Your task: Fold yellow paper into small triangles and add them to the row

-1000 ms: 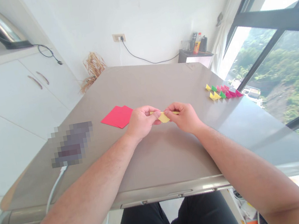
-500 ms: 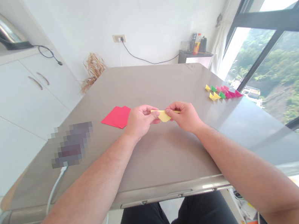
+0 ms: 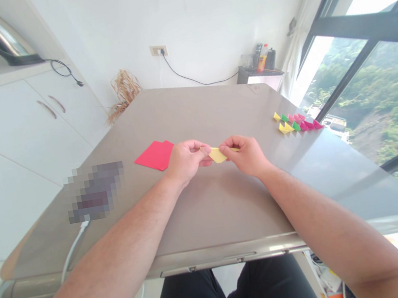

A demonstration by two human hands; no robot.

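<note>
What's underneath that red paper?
Another red sheet seems to peek out from under the red paper, with the table around them. Anything wholly beneath is covered, and the left hand hides their right side.

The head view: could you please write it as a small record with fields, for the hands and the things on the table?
Left hand: pinches one end of the yellow paper
Right hand: pinches the other end
Yellow paper: folded, stretched between both hands
Red paper: lies flat, beside the left hand
Small folded pieces: two rows near the right edge of the table; yellow, green, pink, magenta
Pixelated object: left side, identity unclear, white cable at its near end
</note>
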